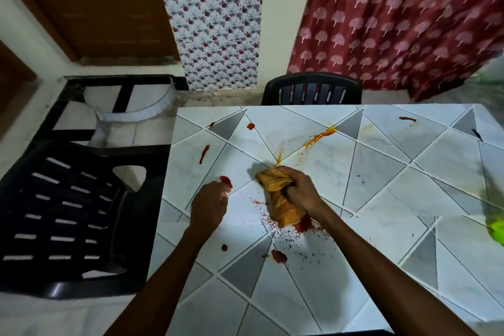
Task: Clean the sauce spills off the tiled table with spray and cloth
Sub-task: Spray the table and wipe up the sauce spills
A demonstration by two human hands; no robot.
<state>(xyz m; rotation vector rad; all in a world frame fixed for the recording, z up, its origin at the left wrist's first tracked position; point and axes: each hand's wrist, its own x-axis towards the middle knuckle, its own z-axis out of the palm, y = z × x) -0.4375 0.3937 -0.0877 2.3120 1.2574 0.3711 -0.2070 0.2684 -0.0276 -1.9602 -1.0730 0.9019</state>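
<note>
- Two bare hands reach over the white-and-grey tiled worktop (381,199).
- Mid-worktop, the right-hand grip (300,188) is clenched round a bunched orange-yellow cloth (278,199), whose lower end presses on a red sauce smear (304,225).
- Just beside it, the left-hand grip (210,204) rests with fingers loosely curled, holding nothing, near a red sauce blob (226,181).
- Beyond the cloth lies an orange sauce streak (319,136).

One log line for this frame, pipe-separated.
right hand: grips cloth on table | left hand: beside red spill, empty | sauce spills: several uncleaned
</note>
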